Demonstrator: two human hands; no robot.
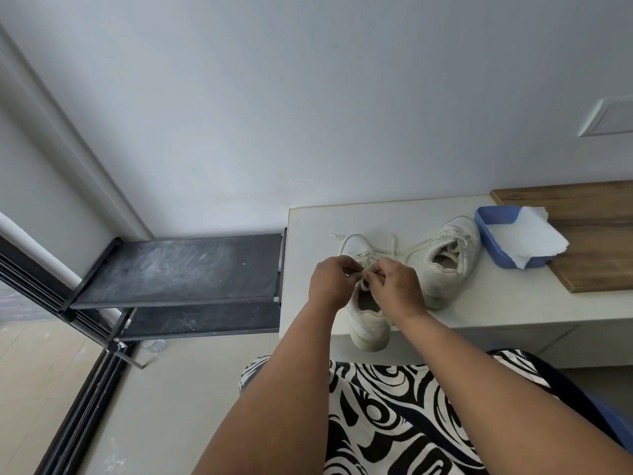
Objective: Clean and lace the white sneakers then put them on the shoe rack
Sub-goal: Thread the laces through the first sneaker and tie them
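At my twelve o'clock the rack's [178,269] top shelf lies open to my nine; the second sneaker [448,265] and blue tray [493,241] crowd my two o'clock on the table [376,214].

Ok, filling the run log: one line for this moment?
step: lacing | left hand, right hand: pinching lace of near sneaker | far sneaker: on table | shoe rack: bare

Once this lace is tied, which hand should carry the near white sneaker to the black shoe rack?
Probably the left hand: the black shoe rack stands on its side of the near white sneaker.
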